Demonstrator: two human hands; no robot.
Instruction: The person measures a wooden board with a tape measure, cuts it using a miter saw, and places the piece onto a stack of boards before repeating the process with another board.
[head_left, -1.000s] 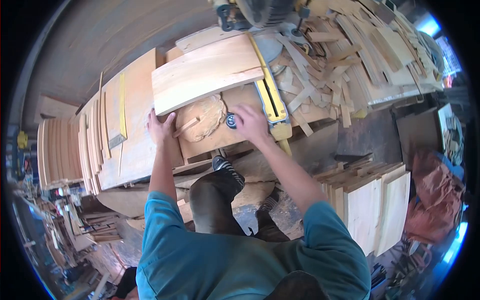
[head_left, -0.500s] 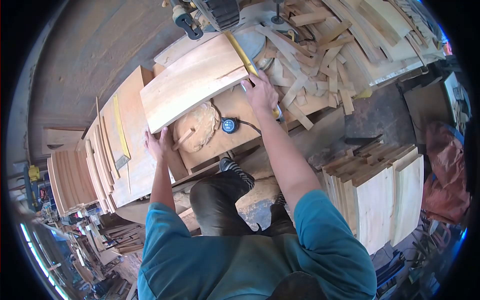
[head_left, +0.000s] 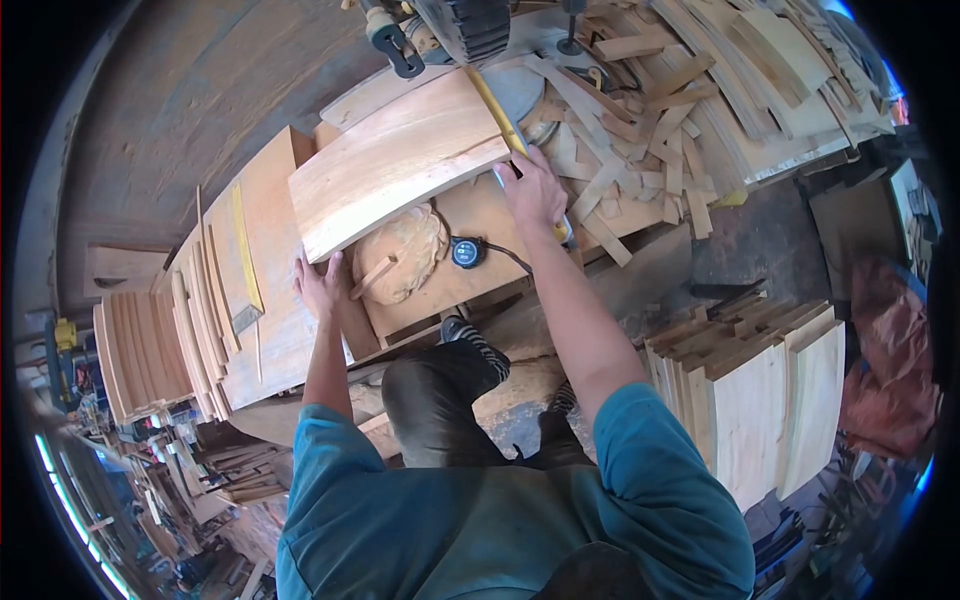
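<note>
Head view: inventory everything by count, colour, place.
Wide board: one, pale, between the hands
Bench: one, tan, centre
Tape measure: one, black and blue, in front of the board
Ragged round: one, tan, beside the tape measure
Strip: one, yellow, at the board's right end
Try square: one, yellow and grey, left of the board
Machine: one, mostly dark, top edge
Offcuts: many, pale, upper right
Stacked boards: many, pale, far left and lower right
Crumpled sheet: one, reddish, right edge
Clutter: uncountable, mixed, lower left
Shirt: one, teal, bottom centre
Trousers: one pair, dark, lower centre
Left hand: one, bare, at the board's near left corner
Right hand: one, bare, at its near right corner
</note>
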